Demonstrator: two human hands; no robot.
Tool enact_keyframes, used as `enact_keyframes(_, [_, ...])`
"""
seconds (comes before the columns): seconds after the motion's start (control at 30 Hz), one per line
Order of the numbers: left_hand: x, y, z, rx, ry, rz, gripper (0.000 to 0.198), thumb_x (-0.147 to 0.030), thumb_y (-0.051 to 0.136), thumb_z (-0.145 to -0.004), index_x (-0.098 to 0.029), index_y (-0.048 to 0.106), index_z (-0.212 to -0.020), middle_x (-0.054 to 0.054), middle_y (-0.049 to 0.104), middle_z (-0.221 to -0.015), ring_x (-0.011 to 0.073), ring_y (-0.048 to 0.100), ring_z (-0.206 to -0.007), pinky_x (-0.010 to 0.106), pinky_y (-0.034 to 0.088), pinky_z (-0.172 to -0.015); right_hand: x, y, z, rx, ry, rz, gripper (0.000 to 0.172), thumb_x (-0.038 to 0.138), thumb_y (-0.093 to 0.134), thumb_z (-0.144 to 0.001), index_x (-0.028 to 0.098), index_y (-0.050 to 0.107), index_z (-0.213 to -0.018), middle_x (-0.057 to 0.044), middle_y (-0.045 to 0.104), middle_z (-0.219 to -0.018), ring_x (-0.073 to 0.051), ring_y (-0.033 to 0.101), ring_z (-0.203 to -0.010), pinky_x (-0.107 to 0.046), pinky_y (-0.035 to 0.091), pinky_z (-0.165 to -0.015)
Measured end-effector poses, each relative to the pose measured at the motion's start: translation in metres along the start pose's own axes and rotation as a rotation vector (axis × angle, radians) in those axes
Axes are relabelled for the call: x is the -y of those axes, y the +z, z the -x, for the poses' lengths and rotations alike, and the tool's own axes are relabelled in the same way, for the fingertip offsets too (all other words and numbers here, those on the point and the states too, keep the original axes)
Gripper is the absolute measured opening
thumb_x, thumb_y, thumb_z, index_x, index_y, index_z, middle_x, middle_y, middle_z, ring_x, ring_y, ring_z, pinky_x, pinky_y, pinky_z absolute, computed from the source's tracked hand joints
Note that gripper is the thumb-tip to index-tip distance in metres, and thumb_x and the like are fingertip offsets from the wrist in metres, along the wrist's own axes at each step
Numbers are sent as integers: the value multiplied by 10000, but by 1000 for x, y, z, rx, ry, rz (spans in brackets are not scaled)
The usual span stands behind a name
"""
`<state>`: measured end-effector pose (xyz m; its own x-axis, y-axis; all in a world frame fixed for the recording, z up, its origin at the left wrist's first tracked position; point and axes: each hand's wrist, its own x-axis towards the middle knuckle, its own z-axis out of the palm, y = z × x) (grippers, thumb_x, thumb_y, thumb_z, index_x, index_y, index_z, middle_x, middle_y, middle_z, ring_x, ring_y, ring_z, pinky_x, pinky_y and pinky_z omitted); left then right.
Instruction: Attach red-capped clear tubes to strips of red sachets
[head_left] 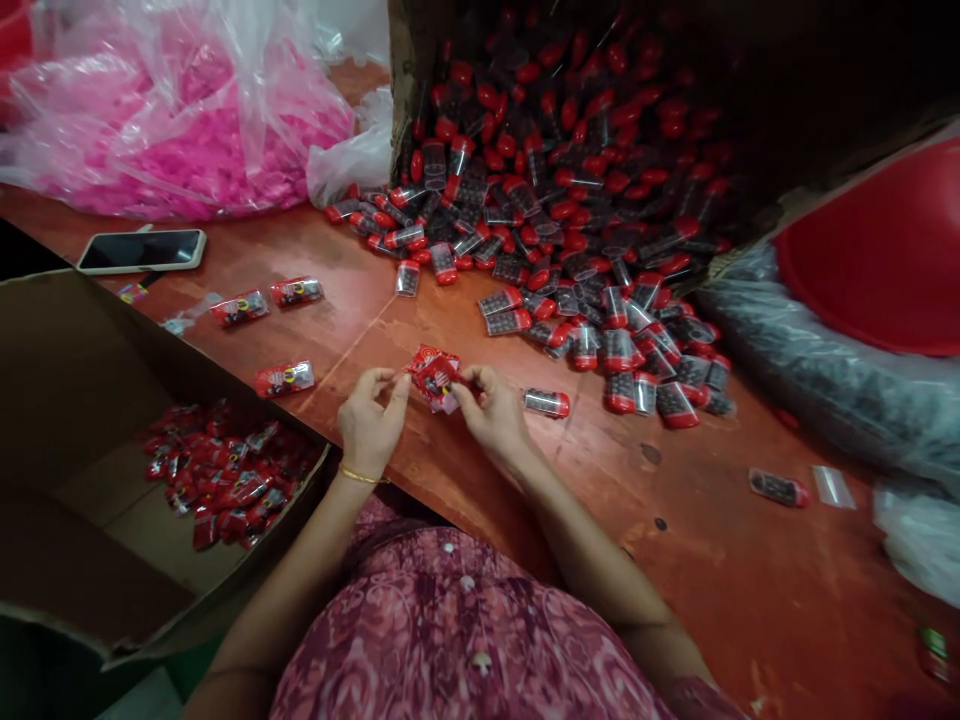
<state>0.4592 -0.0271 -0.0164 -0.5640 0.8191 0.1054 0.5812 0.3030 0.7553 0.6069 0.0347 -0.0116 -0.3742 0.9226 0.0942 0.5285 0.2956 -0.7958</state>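
Between my two hands is a small red printed wrapper (pixel 433 376), held just above the table's near edge. My left hand (pixel 373 420) pinches its left side with thumb and forefinger. On the other side my right hand (pixel 491 412) is closed on it, thumb in front; whether anything is inside the wrapper cannot be made out. A clear tube with a red cap (pixel 547 402) lies just right of my right hand. Three red wrapped pieces, one of them a shiny packet (pixel 285 379), rest on the table to the left.
Many red-capped tubes (pixel 517 215) spill from a large carton (pixel 403 90). An open cardboard box (pixel 112 470) at lower left holds red packets. Also around are a phone (pixel 142 251), a bag of pink pieces (pixel 195 130), a red basin (pixel 885 250) and a plastic sack (pixel 810 370).
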Motion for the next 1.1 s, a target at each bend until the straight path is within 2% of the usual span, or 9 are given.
enact_keyframes(0.1, [-8, 0, -1, 201, -30, -197, 330, -453, 522, -803, -186, 618, -970, 41, 707, -710, 208, 672, -714, 288, 468, -662, 1, -5, -33, 110, 29, 126, 115, 284, 498, -828, 202, 576, -848, 4, 625, -731, -141, 551, -647, -244, 395, -603])
enact_keyframes(0.23, [-17, 10, -2, 326, -36, -343, 309, -454, 567, -768, -217, 618, -960, 44, 714, -742, 225, 671, -745, 288, 447, -623, -1, 0, -55, 212, 4, 390, 140, 235, 562, -801, 174, 618, -914, -72, 629, -952, -179, 572, -877, -273, 425, -743])
enact_keyframes(0.33, [-20, 17, -5, 337, -63, -413, 233, -443, 586, -748, -249, 627, -869, 39, 717, -757, 231, 672, -770, 286, 435, -600, 1, 3, -56, 242, 15, 468, 233, 260, 543, -825, 163, 602, -1028, -111, 620, -1054, -205, 575, -953, -304, 434, -790])
enact_keyframes(0.47, [-21, 20, -9, 323, -81, -445, 187, -434, 591, -739, -261, 626, -798, 38, 717, -757, 241, 671, -779, 292, 424, -586, 10, 3, -57, 313, 127, 499, 293, 277, 528, -828, 166, 581, -1094, -112, 667, -1040, -234, 609, -935, -320, 440, -752])
enact_keyframes(0.6, [-23, 18, -8, 339, -80, -436, 181, -420, 576, -758, -253, 625, -806, 40, 717, -766, 239, 670, -790, 290, 423, -598, 10, 1, -59, 329, 206, 491, 213, 290, 521, -815, 205, 627, -979, -70, 701, -926, -217, 630, -833, -286, 407, -647])
enact_keyframes(0.73, [-25, 17, -7, 350, -68, -432, 228, -448, 564, -773, -241, 628, -843, 51, 719, -783, 250, 670, -805, 298, 430, -612, -8, -9, -48, 213, 240, 386, 123, 260, 530, -774, 206, 626, -827, -4, 667, -711, -145, 579, -632, -235, 327, -525])
enact_keyframes(0.87, [-24, 19, -9, 330, -59, -408, 199, -427, 562, -785, -247, 631, -836, 42, 718, -780, 254, 670, -810, 305, 435, -620, -24, -18, -30, 212, 291, 225, 160, 326, 539, -781, 178, 601, -775, 19, 609, -612, -117, 526, -533, -218, 302, -473])
enact_keyframes(0.93, [-25, 20, -10, 330, -52, -395, 170, -401, 568, -785, -250, 634, -827, 39, 719, -799, 250, 668, -816, 304, 434, -623, -25, -18, -23, 204, 303, 231, 184, 346, 535, -799, 173, 598, -789, 3, 628, -646, -130, 558, -565, -222, 324, -490])
enact_keyframes(1.1, [-25, 16, -10, 324, -7, -379, 189, -363, 517, -824, -230, 644, -866, 50, 711, -779, 234, 658, -763, 299, 423, -610, -9, -13, -17, 193, 287, 454, 234, 391, 542, -831, 188, 599, -932, -69, 699, -812, -217, 650, -757, -273, 393, -588])
